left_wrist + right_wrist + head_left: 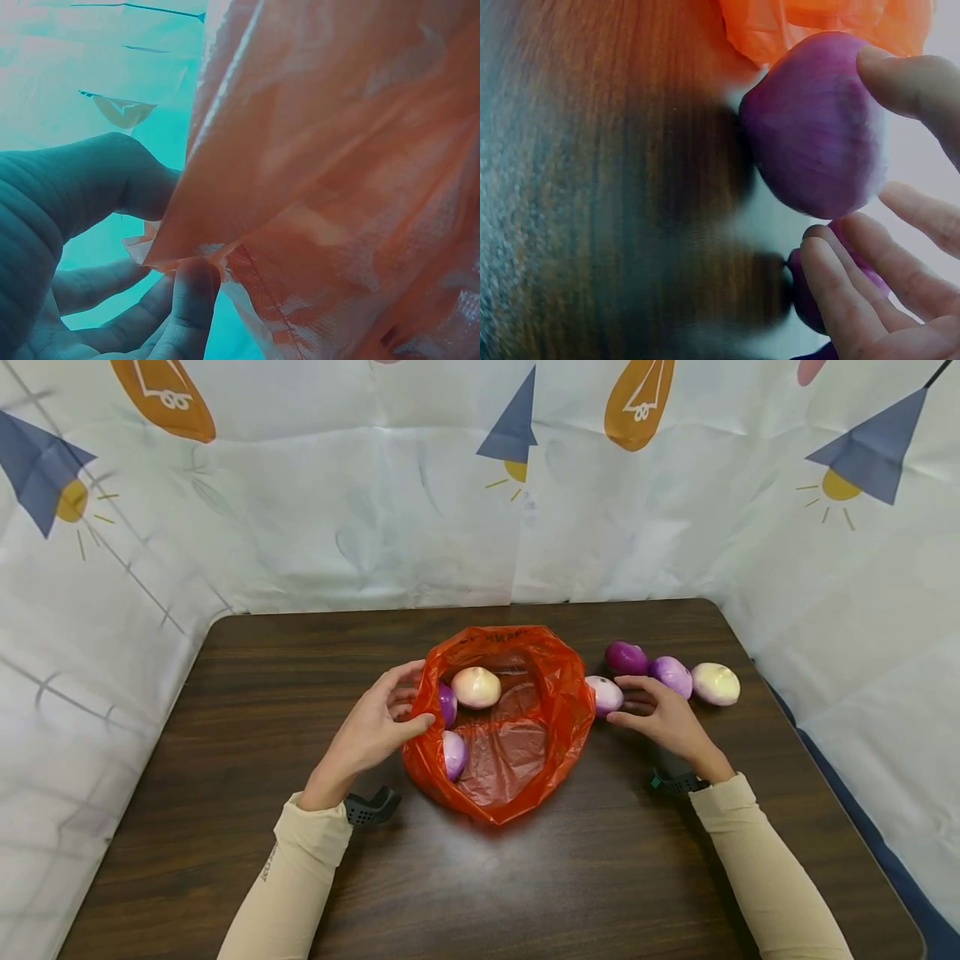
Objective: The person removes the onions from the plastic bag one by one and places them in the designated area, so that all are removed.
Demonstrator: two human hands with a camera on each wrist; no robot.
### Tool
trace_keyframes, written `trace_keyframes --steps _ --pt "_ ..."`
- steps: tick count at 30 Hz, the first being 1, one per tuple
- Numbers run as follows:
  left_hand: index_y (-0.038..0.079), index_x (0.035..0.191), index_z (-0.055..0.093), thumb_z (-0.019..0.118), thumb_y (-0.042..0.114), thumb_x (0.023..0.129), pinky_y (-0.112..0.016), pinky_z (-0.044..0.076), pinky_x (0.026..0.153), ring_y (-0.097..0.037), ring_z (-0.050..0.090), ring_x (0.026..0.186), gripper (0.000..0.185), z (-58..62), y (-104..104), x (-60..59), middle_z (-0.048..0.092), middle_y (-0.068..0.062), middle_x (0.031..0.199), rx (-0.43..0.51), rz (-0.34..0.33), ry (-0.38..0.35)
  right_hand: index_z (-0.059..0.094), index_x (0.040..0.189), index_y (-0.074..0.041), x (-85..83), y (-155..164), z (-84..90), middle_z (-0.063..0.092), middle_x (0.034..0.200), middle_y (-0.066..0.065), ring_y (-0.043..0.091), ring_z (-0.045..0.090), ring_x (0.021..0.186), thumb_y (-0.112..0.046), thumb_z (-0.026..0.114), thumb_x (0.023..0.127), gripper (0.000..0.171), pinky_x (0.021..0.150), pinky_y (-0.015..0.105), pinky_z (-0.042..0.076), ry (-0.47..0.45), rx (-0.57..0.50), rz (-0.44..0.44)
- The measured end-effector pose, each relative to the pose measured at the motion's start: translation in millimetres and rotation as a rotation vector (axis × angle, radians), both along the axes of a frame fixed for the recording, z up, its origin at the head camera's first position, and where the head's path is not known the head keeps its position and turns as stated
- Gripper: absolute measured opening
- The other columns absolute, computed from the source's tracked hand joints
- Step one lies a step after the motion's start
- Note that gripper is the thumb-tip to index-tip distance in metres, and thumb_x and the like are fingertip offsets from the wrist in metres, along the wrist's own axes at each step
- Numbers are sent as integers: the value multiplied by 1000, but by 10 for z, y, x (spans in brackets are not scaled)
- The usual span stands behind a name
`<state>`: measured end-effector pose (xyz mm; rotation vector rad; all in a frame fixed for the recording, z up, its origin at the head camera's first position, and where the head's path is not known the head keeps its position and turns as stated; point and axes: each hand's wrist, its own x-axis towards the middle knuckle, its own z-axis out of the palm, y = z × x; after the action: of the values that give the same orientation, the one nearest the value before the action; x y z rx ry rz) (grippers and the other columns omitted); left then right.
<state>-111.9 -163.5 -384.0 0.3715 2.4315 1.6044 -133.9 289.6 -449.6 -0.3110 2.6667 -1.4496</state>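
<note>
An orange-red plastic bag [525,752] lies open at the table's middle. Inside it are a pale onion [476,687] and two purple onions [447,704] [453,753]. My left hand [411,706] pinches the bag's left rim; in the left wrist view its thumb [105,180] and a fingertip [191,292] clamp the rim of the bag [337,172]. My right hand [624,703] reaches a light purple onion [604,695] beside the bag's right side. In the right wrist view the thumb [919,79] touches this onion [817,127], while the fingers [847,300] stay apart from it.
Three more onions lie in a row right of the bag: a dark purple one [626,657], a lilac one [671,676] and a whitish one [716,683]. The dark wooden table [525,877] is ringed by a white printed cloth wall [337,527].
</note>
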Motion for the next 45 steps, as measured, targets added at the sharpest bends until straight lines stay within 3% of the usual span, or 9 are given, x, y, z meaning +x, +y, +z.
trace_keyframes --steps 3,10,19,27,35,39,45 --pt "13 157 39 75 12 92 -54 52 110 -35 59 129 74 2 -2 7 51 -16 150 3 0 -3 58 140 -2 18 -3 47 61 144 18 3 68 110 -18 83 88 61 94 11 54 20 0 0" --pt "14 157 38 75 14 93 -56 51 111 -36 59 130 74 10 -8 14 51 -16 150 -4 4 -12 58 139 1 79 0 176 62 141 22 31 69 115 -16 83 88 60 92 7 53 63 22 -17" --pt "13 157 38 75 14 92 -55 54 107 -37 60 126 74 6 -2 9 53 -18 146 -3 0 -12 60 136 2 122 -20 336 64 132 25 8 69 108 -10 83 87 55 91 5 52 128 7 -20" --pt "15 157 39 75 14 92 -55 55 105 -37 61 127 74 4 -16 21 53 -17 147 -4 4 -10 61 137 -5 113 -115 535 65 132 20 -9 65 104 -11 82 88 54 93 6 52 182 22 -49" --pt "15 158 38 75 14 93 -52 58 102 -37 62 126 75 13 -24 30 53 -18 147 0 6 -20 65 132 -6 96 -255 682 65 125 21 4 69 106 -6 83 86 50 96 9 52 258 -12 -20" --pt "15 157 38 74 13 93 -52 58 103 -37 63 125 74 12 -22 34 53 -18 147 10 5 -17 67 131 -8 85 -318 732 66 123 19 -4 67 105 -5 83 86 48 96 10 53 292 -15 -5" --pt "14 157 39 74 12 92 -54 56 105 -37 61 126 74 9 -12 29 52 -18 146 19 4 1 68 130 -10 61 -428 785 66 123 15 14 70 109 -3 83 85 48 96 12 55 335 -60 29"
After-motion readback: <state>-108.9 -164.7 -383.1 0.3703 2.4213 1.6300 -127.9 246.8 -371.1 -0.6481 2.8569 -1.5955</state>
